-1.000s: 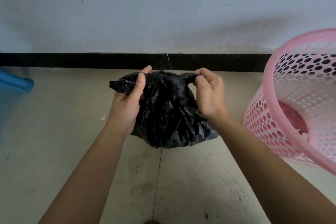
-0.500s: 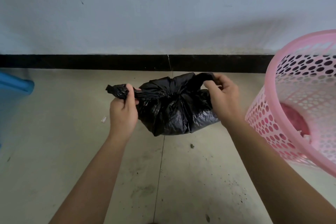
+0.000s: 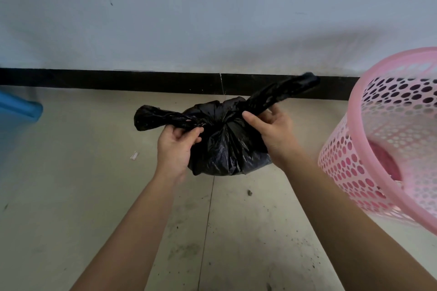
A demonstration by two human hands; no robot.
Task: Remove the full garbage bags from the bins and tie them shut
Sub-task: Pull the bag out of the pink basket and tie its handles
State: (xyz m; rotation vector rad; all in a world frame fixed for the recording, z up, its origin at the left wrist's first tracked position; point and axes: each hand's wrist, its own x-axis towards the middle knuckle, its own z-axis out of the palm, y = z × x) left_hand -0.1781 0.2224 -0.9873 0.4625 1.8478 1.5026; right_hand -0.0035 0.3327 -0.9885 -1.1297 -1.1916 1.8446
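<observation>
Hands, left (image 3: 176, 143) and right (image 3: 272, 127), pinch the garbage bag's (image 3: 227, 146) twisted ends mid-frame; pulling evenly outward should cinch the knot.

Left hand (image 3: 176, 142): at 9 o'clock of the garbage bag (image 3: 224, 144), fingers curled, pinching its left twisted tail. Right hand (image 3: 272, 130): at 3 o'clock, thumb over the right tail, fingers apparently wrapped behind. Forearms bare, extended forward.

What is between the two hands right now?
The black garbage bag, with its gathered top puckered midway between them. The left hand grips one twisted end, and the right hand grips the other. The head view shows this.
</observation>
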